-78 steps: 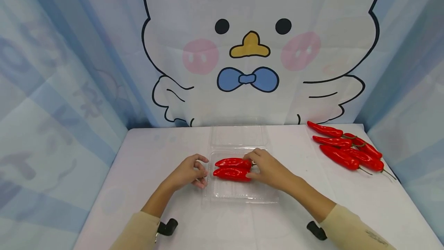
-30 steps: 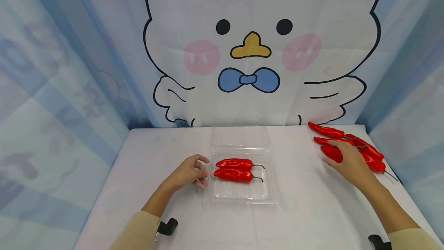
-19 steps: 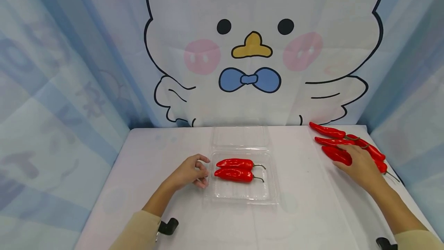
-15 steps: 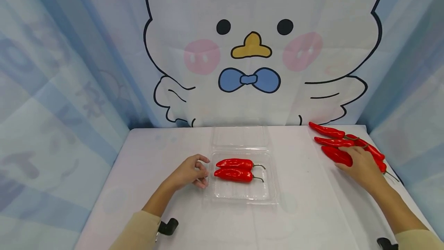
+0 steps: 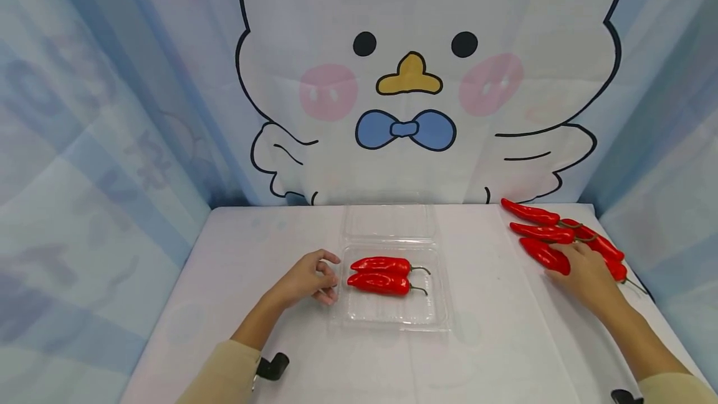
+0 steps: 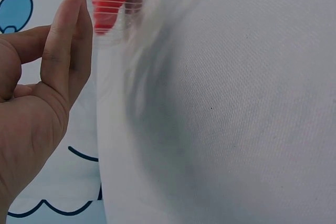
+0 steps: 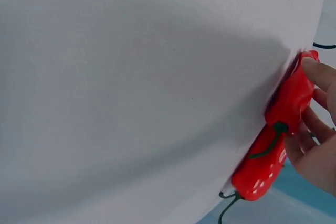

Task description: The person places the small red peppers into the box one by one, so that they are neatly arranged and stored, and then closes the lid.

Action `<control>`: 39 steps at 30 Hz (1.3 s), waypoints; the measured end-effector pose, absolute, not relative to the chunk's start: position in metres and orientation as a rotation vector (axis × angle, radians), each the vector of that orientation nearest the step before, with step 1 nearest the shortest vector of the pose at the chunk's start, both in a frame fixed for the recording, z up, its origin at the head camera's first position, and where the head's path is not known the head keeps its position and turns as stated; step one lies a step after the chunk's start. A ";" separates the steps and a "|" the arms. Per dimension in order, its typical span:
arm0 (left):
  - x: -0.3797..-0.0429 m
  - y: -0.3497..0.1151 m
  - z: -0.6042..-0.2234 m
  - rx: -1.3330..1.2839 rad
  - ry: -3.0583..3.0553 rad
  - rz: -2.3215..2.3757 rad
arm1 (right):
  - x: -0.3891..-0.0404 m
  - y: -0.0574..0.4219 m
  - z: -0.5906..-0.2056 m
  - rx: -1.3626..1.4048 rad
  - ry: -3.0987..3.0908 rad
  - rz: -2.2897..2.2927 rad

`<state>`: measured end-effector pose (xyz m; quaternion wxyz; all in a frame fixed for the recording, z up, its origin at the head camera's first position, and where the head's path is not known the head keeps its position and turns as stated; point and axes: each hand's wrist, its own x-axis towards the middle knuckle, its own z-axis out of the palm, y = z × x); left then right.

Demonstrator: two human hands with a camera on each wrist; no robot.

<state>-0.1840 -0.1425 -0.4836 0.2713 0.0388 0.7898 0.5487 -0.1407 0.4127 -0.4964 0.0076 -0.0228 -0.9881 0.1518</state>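
My right hand [image 5: 591, 276] grips the nearest red chili pepper [image 5: 541, 254] of a group at the table's right. In the right wrist view the thumb lies on that pepper and the fingers are on its far side; its green stem [image 7: 270, 145] points away. My left hand [image 5: 311, 279] is beside the left edge of a clear plastic clamshell box [image 5: 387, 317], fingers loosely bent, fingertips right at the wall. Two red peppers [image 5: 377, 283] lie side by side in the box, stems to the right. The left wrist view shows red [image 6: 107, 3] through the ribbed wall.
The box's lid [image 5: 387, 223] lies folded back toward the printed curtain [image 5: 409, 173]. Several other red peppers [image 5: 541, 233] lie around the gripped one, close to the right table edge. A white cloth [image 5: 493, 341] covers the table.
My right hand has left the peppers in the box and gone right to the group, where its fingers have closed around the nearest pepper. My left hand has stayed beside the box.
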 end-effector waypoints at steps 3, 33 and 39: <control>-0.184 -0.142 -0.483 0.101 2.128 1.475 | -0.140 0.413 -0.500 -0.074 -3.083 0.485; -0.183 -0.143 -0.486 0.127 2.125 1.486 | -0.133 0.415 -0.519 -0.133 -3.085 0.579; -0.184 -0.144 -0.485 0.134 2.125 1.488 | -0.133 0.416 -0.520 -0.127 -3.057 0.581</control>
